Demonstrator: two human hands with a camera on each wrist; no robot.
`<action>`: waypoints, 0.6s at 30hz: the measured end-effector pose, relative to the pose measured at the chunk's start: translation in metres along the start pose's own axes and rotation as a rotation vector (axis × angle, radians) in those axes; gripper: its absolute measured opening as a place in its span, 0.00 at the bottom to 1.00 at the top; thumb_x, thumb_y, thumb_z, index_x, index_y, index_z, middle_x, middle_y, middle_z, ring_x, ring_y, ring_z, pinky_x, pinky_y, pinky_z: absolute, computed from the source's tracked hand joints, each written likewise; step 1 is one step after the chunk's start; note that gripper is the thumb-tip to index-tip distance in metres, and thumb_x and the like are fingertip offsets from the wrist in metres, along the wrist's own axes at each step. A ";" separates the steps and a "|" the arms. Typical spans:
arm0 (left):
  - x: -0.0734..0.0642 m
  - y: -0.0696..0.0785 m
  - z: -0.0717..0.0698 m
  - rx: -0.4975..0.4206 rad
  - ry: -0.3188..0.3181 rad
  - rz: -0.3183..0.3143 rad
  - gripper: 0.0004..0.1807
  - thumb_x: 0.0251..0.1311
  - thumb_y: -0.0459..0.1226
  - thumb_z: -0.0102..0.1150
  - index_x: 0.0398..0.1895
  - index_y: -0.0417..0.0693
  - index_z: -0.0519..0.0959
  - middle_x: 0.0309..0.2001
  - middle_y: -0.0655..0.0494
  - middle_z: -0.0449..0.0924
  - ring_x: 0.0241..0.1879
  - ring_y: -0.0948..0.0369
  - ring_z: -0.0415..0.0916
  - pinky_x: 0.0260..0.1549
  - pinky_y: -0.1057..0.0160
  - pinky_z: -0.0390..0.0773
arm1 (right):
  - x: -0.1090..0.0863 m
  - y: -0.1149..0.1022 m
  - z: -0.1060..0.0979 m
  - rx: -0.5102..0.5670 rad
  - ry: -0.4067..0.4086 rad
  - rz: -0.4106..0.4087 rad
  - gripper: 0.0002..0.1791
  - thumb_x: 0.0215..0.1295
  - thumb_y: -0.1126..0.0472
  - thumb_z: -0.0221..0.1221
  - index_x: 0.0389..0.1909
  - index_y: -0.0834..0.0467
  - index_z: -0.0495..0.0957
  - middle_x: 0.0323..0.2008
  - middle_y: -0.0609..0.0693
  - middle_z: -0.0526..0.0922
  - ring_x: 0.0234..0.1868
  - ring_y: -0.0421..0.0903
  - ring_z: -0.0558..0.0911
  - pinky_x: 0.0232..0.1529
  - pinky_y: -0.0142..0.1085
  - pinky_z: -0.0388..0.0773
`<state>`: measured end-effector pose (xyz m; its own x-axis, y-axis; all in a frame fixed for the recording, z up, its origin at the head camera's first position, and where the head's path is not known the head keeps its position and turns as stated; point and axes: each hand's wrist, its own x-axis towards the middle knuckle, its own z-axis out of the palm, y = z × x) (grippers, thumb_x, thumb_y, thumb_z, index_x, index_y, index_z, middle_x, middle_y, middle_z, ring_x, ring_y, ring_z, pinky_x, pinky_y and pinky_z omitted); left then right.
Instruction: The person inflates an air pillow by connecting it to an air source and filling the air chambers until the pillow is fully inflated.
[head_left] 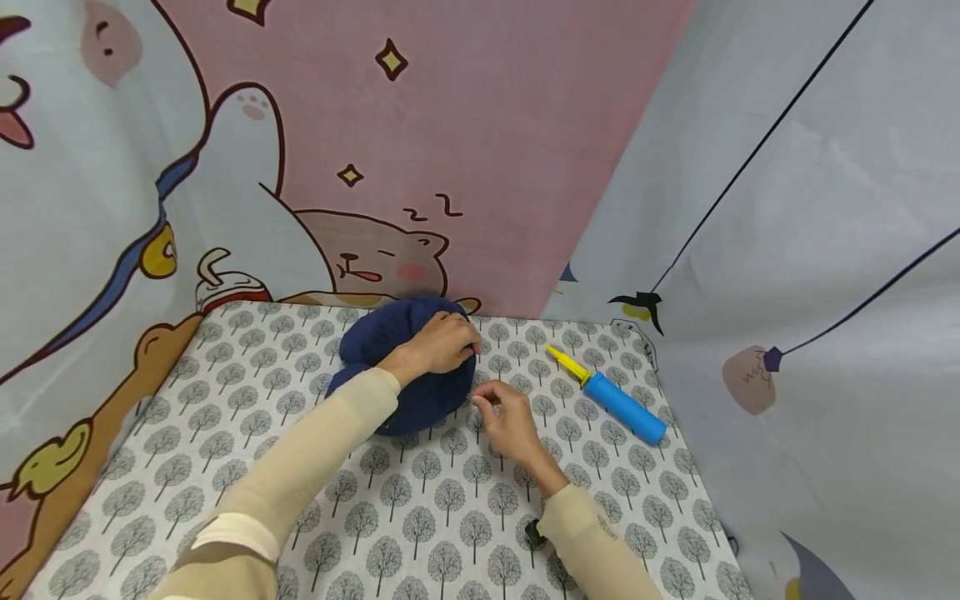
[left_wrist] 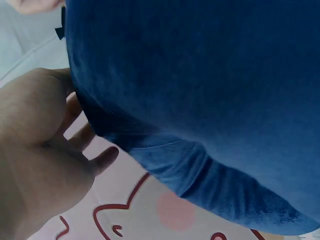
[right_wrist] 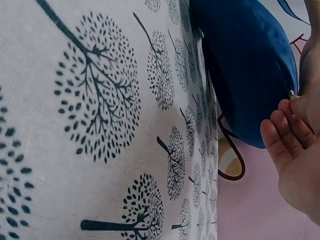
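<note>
A navy velvet neck pillow (head_left: 423, 408), curved in a U, is near the far edge of the patterned cloth. My left hand (head_left: 446, 342) grips its right rim from above. In the left wrist view, the fingers of that left hand (left_wrist: 45, 135) pass behind the blue fabric (left_wrist: 190, 75). Beside the pillow's right edge, my right hand (head_left: 510, 421) has thumb and forefinger pinched together. The right wrist view shows a small shiny zipper pull (right_wrist: 292, 93) at the tips of the right hand (right_wrist: 295, 145), close against the pillow (right_wrist: 250, 65).
Right of the hands lies a hand pump (head_left: 622, 406) with a blue barrel and yellow nozzle. The tree-print cloth (head_left: 420, 525) covers the surface. A cartoon-printed curtain (head_left: 480, 125) rises behind it, and a pale curtain (head_left: 847, 350) hangs along the right.
</note>
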<state>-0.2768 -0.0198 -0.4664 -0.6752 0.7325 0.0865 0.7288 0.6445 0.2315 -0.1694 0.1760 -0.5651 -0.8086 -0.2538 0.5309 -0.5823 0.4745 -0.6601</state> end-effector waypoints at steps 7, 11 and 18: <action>-0.002 0.013 -0.001 -0.131 -0.132 0.157 0.14 0.84 0.34 0.61 0.61 0.56 0.91 0.64 0.58 0.91 0.83 0.49 0.72 0.88 0.30 0.57 | -0.001 0.008 -0.012 0.021 0.084 0.072 0.02 0.77 0.71 0.69 0.45 0.63 0.89 0.41 0.56 0.94 0.40 0.51 0.92 0.45 0.36 0.91; -0.003 0.016 0.000 -0.150 -0.168 0.166 0.14 0.84 0.34 0.61 0.61 0.55 0.92 0.64 0.57 0.91 0.85 0.49 0.69 0.89 0.30 0.54 | 0.000 0.011 -0.018 0.021 0.104 0.093 0.03 0.76 0.71 0.69 0.45 0.62 0.90 0.41 0.55 0.93 0.41 0.53 0.92 0.46 0.36 0.91; -0.002 0.012 0.006 -0.148 -0.132 0.202 0.09 0.81 0.34 0.66 0.54 0.52 0.93 0.57 0.56 0.92 0.71 0.50 0.82 0.88 0.32 0.59 | -0.002 0.016 -0.016 0.010 0.100 0.102 0.04 0.77 0.71 0.69 0.43 0.59 0.90 0.39 0.54 0.93 0.38 0.51 0.92 0.42 0.34 0.89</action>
<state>-0.2653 -0.0122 -0.4697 -0.4907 0.8711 0.0209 0.8159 0.4509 0.3621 -0.1759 0.1978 -0.5679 -0.8517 -0.1189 0.5104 -0.4984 0.4848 -0.7187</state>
